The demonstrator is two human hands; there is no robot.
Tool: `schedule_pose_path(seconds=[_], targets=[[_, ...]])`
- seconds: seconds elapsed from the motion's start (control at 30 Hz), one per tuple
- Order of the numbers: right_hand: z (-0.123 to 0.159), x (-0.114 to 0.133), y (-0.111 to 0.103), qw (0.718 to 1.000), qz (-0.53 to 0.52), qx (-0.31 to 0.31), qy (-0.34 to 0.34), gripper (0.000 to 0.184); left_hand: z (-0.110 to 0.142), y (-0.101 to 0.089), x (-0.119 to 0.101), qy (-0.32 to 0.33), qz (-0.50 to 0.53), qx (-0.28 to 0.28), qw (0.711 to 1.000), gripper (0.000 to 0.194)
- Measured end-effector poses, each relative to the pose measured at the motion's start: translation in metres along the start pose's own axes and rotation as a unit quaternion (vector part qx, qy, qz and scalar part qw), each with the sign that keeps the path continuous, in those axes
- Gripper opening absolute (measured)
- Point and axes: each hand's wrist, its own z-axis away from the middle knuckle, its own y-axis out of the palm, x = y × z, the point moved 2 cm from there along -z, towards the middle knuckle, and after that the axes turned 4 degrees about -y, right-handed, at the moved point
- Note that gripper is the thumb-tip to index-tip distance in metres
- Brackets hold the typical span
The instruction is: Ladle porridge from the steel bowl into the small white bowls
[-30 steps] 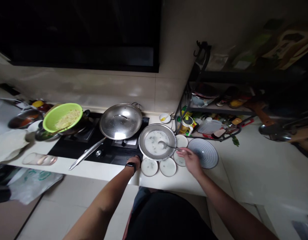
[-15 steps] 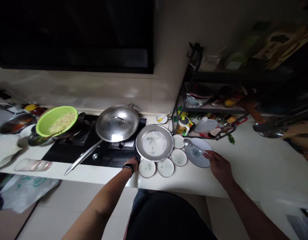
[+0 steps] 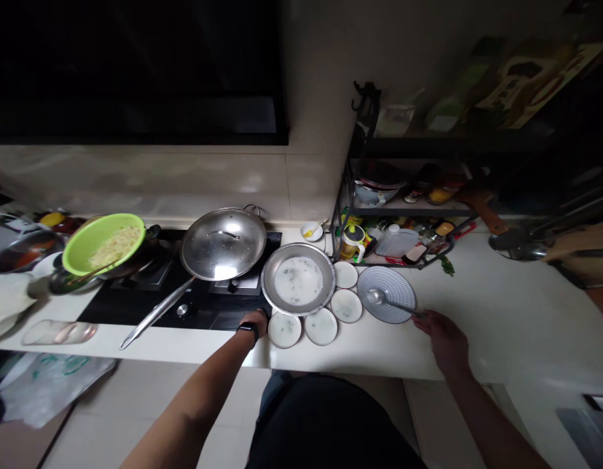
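Countertop point(image 3: 379, 355): runs across the view, black gas stove point(image 3: 203, 309) on its left half. Wok point(image 3: 223, 244) on the stove, steel lid on, long handle toward the front. Green bowl point(image 3: 75, 253) with pale shreds is left of it. Steel basin point(image 3: 267, 286) at the stove's right edge, white liquid with dark flecks in it. Blue-patterned plate point(image 3: 397, 283) right of that; four small dishes point(image 3: 306, 329) curve around the basin's right and front, also holding flecked white liquid. Left hand point(image 3: 255, 320) unchanged at the stove's front right corner; fingers hidden, can't tell grip. Right hand point(image 3: 445, 339) grips the metal spoon point(image 3: 394, 304) by its handle end. Main delta: spoon was over the basin, then between dishes and plate; now its bowl is over the plate.
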Motion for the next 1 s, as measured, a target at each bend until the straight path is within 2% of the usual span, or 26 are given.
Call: schedule_pose_path(seconds=[0.1,0.2,0.27,0.33,0.43,0.53,0.6,0.63,0.67,0.7,0.77,0.8,0.83,0.87,0.9,1.0], targets=[[0.001,0.002,-0.002,0.989,-0.129,-0.053,0.041,0.061,-0.001,0.001,0.000,0.003,0.000,-0.005,1.000,0.039],[0.001,0.020,0.005,0.984,-0.170,-0.038,0.036,0.058,-0.001,0.000,-0.001,0.006,-0.010,-0.003,1.000,0.041],[0.002,0.037,0.017,0.983,-0.181,-0.020,0.023,0.055,0.000,-0.001,-0.001,0.005,-0.011,0.000,1.000,0.041],[0.003,0.053,0.036,0.983,-0.182,-0.008,0.017,0.055,0.001,-0.002,-0.002,0.004,-0.006,-0.002,1.000,0.041],[0.006,0.066,0.078,0.985,-0.170,0.016,0.010,0.056,0.003,-0.003,-0.002,-0.001,0.001,0.001,1.000,0.041],[0.018,0.064,0.130,0.989,-0.114,0.091,0.011,0.053,0.005,-0.004,-0.002,-0.008,0.006,0.003,1.000,0.041],[0.033,0.061,0.160,0.984,-0.050,0.166,-0.041,0.051,0.006,-0.005,-0.003,-0.006,0.006,0.003,1.000,0.041],[0.043,0.062,0.171,0.972,-0.003,0.210,-0.102,0.047,0.006,-0.005,-0.003,-0.007,0.008,0.003,1.000,0.041],[0.054,0.063,0.181,0.945,0.044,0.270,-0.181,0.040,0.007,-0.006,-0.003,-0.009,0.011,0.003,1.000,0.041],[0.065,0.064,0.187,0.904,0.091,0.324,-0.262,0.034,0.007,-0.006,-0.002,-0.011,0.014,0.002,1.000,0.041],[0.083,0.068,0.188,0.803,0.175,0.403,-0.403,0.032,0.007,-0.006,-0.002,-0.010,0.017,0.001,1.000,0.040],[0.088,0.069,0.183,0.761,0.208,0.418,-0.450,0.037,0.007,-0.006,-0.002,-0.009,0.016,0.002,1.000,0.040],[0.089,0.071,0.175,0.736,0.232,0.416,-0.482,0.041,0.006,-0.005,-0.002,-0.006,0.013,0.004,1.000,0.041],[0.086,0.072,0.164,0.729,0.248,0.399,-0.498,0.043,0.005,-0.005,-0.002,-0.002,0.010,0.006,1.000,0.041],[0.079,0.072,0.151,0.737,0.258,0.371,-0.503,0.044,0.004,-0.004,-0.002,0.001,0.008,0.007,1.000,0.041],[0.046,0.070,0.103,0.813,0.272,0.254,-0.448,0.037,0.001,-0.003,-0.002,0.003,0.003,0.007,1.000,0.041]])
